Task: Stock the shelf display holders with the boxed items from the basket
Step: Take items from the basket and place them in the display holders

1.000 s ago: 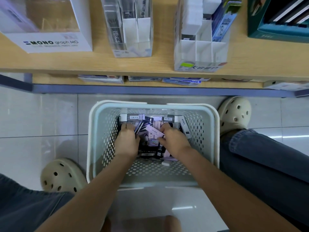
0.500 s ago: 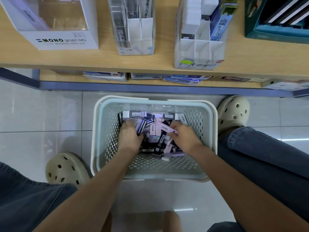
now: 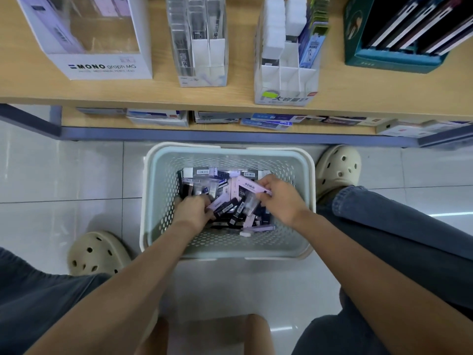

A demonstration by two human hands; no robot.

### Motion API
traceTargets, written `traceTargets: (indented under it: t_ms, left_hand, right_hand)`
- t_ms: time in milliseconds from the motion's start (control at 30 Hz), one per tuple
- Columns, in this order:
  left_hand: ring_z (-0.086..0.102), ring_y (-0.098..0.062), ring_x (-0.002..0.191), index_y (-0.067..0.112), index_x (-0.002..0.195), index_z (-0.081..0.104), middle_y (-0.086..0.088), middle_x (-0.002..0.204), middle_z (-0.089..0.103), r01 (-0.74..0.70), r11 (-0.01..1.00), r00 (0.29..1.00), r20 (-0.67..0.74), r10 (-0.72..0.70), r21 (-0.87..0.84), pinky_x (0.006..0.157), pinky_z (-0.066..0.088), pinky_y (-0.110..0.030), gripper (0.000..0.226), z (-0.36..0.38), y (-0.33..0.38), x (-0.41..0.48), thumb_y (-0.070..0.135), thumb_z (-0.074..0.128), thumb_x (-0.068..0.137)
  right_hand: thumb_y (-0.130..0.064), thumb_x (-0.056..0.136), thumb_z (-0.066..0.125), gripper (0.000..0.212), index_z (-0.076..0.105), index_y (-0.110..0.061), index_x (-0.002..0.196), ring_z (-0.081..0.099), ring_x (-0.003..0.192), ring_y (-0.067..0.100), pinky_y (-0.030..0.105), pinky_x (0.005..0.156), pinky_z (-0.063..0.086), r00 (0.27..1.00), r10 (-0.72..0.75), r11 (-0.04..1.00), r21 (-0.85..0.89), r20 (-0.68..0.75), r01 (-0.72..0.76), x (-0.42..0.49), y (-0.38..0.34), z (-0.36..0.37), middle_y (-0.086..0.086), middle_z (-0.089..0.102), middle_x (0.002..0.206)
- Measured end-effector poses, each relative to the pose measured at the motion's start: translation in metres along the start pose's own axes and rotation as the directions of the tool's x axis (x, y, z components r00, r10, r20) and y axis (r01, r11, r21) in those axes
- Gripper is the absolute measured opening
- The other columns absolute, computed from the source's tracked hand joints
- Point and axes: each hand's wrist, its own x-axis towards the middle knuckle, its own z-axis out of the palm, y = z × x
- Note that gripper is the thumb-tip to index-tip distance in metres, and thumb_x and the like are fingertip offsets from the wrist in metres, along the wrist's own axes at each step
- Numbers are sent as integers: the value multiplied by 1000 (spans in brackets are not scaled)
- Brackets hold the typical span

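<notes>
On the shelf [image 3: 358,93], the MONO graph MG display box [image 3: 102,66] stands furthest left, its clear window turned outward so the stock inside shows. Beside it is the clear holder [image 3: 202,60], whose white-divided front slots look bare. Further right, the white divided holder [image 3: 286,78] also has vacant front cells. I judge that these gaps are where the stock belongs. A teal box [image 3: 358,52] of dark books closes the row.

Below, the basket [image 3: 294,239] sits on the floor [image 3: 64,175] directly under the holders and between the person's feet, probably to keep each lift short. The boxed items [image 3: 204,180] all lie inside it, a loose jumble heaped toward the shelf side.

The hands are apart, and both are down in that heap. The left hand [image 3: 192,213] has its fingers curled among the dark boxes, but blur hides whether it grips one. The right hand [image 3: 279,198] pinches a lilac box [image 3: 247,187] by one end and tilts it up off the pile, seemingly to sort it from the rest. Nothing has yet left the basket for a slot.
</notes>
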Motion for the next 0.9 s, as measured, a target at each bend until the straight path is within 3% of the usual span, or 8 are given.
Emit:
traceTargets:
  t_ms: [67,133,233,433,533,633,767,900]
  left_hand:
    - [60,-23,96,16,103,56,-1,96,66,-52,996,997,-63,47,-71,97,32,-36,13,-5,3,-5,22,53,93]
    - [60,-19,77,11,104,47,0,90,62,-100,933,989,-140,54,-347,79,47,-33,11,-15,8,-12,16,50,95]
    - [57,-9,66,9,101,32,-3,83,57,-86,634,992,-127,-20,-768,51,44,-16,4,-39,23,-31,7,36,99]
    - [50,-9,59,14,96,52,0,69,53,-84,125,994,-93,-66,-989,60,40,-24,12,-68,34,-73,23,45,98]
    - [50,-2,54,17,83,54,5,65,57,-166,126,975,-182,-124,-978,54,41,-14,15,-80,30,-91,18,48,96]
    - [47,5,48,18,80,53,11,60,55,-219,196,950,-254,-182,-956,51,38,-9,17,-85,20,-98,15,49,96]
    - [47,6,50,21,78,52,7,62,52,-220,278,923,-292,-252,-935,53,37,-9,19,-97,-2,-99,16,48,96]
    - [49,6,51,20,80,52,6,66,52,-196,378,911,-311,-270,-905,53,36,-5,17,-105,-27,-91,17,48,96]
  right_hand:
    - [-15,97,48,19,50,-13,115,66,71,27,40,60,55,1000,-2,1000,18,-8,2,-6,0,-4,6,66,88]
    - [-15,99,43,14,48,-12,112,67,80,31,47,67,55,1000,-18,996,88,-20,20,-13,-4,-4,4,67,91]
    - [-15,102,36,14,42,-10,113,65,75,25,45,74,55,996,-49,958,279,-75,68,-25,-22,-1,4,65,91]
    - [-10,100,42,7,48,-7,102,56,56,7,21,58,50,967,-230,816,522,-106,251,-45,-67,22,3,63,80]
    - [-8,96,49,7,55,-6,93,63,60,11,25,63,57,960,-279,723,651,-31,231,-49,-78,30,6,64,79]
    - [-11,97,49,12,61,-7,95,67,81,20,31,82,56,952,-306,769,583,-22,261,-42,-75,34,13,68,91]
    - [-14,95,53,19,62,-12,112,61,104,15,30,97,47,965,-261,947,184,-37,263,-13,-43,32,2,66,112]
    - [-11,92,57,34,55,-16,126,54,103,18,28,93,39,955,-270,914,-278,123,294,20,-12,37,3,56,123]
